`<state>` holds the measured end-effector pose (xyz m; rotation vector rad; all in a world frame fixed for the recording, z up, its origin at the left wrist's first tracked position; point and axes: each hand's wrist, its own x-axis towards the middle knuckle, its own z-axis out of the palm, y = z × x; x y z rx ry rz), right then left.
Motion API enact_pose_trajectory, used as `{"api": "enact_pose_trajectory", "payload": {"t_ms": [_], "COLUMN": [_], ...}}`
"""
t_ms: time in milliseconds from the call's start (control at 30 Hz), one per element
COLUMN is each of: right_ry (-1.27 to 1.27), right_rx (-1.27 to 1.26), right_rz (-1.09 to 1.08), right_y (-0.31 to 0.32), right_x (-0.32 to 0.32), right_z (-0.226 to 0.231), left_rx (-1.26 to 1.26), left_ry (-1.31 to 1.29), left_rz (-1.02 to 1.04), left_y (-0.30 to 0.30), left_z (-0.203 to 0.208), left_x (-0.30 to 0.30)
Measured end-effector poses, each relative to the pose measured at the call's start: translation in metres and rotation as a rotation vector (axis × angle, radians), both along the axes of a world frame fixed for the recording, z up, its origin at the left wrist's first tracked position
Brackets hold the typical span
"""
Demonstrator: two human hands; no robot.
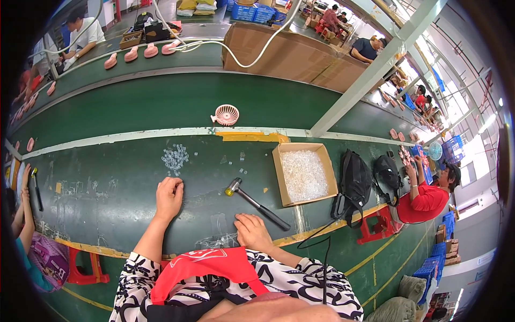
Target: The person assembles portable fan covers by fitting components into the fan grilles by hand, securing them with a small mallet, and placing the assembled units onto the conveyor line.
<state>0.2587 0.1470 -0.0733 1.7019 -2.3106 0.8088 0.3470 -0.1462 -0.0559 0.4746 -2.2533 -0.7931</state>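
My left hand rests on the dark green bench with its fingers curled closed, just below a loose pile of small clear plastic pieces. Whatever it may hold is hidden. Near the bench's front edge, my right hand lies palm down, fingers loosely laid on the surface, with nothing visible in it. Beyond that hand lies a hammer with a yellowish head and black handle, untouched. A few single clear pieces are scattered between the pile and an open cardboard box filled with similar pieces.
A pink fan part sits on the green conveyor belt behind the bench. Black bags lie right of the box, by a white slanted post. A co-worker in red sits at right; another person's arms show at left.
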Motion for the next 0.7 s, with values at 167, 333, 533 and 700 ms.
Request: {"api": "enact_pose_trajectory", "payload": {"t_ms": [167, 333, 533, 700], "right_ry": [-0.015, -0.015, -0.015, -0.022], "right_rx": [0.013, 0.011, 0.005, 0.008], "right_rz": [0.010, 0.011, 0.013, 0.016], "right_y": [0.0003, 0.0004, 0.0001, 0.0006], "right_x": [0.0002, -0.0004, 0.0000, -0.0005], "right_z": [0.0038, 0.0022, 0.0015, 0.0013], "left_rx": [-0.002, -0.013, -0.020, -0.004], "left_ry": [-0.002, -0.008, -0.009, -0.025], "left_rz": [0.005, 0.009, 0.011, 0.009], "left_y": [-0.0011, -0.0009, -0.0016, -0.0010], "left_z": [-0.0009, -0.0011, -0.0029, -0.0010], "left_x": [0.0000, 0.0000, 0.0009, 0.0000]}}
